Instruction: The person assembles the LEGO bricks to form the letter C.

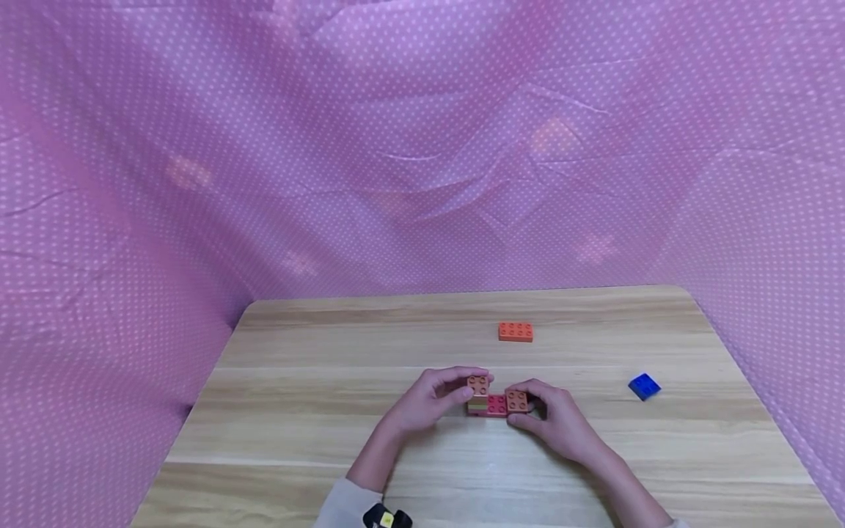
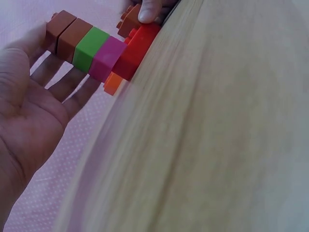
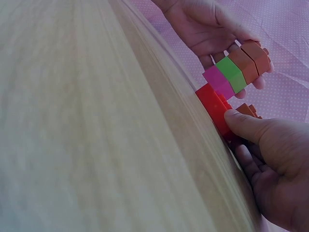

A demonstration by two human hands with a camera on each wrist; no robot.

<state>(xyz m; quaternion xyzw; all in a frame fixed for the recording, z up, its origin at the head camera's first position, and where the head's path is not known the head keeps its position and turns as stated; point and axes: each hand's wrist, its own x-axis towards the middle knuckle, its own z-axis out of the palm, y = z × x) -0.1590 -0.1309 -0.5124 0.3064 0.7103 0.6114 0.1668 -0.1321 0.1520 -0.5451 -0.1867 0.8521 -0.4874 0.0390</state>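
Observation:
A long red brick (image 1: pixel 496 405) lies on the wooden table, with a brown brick (image 1: pixel 517 401) on its right end. From its left end rises a small tower: a magenta brick (image 2: pixel 107 59), a green brick (image 2: pixel 91 48) and two brown bricks, the top brown brick (image 1: pixel 478 385) showing its studs. My left hand (image 1: pixel 422 402) pinches the upper brown part of the tower between thumb and fingers. At the other end, my right hand (image 1: pixel 557 422) grips the red brick, its thumb (image 3: pixel 236 118) on the near face just below the single brown brick.
Behind the hands, an orange brick (image 1: pixel 516 332) lies on the table (image 1: pixel 317 411). Off to the right is a blue brick (image 1: pixel 645 386). Pink dotted cloth (image 1: pixel 422 183) hangs around the back and sides of the table.

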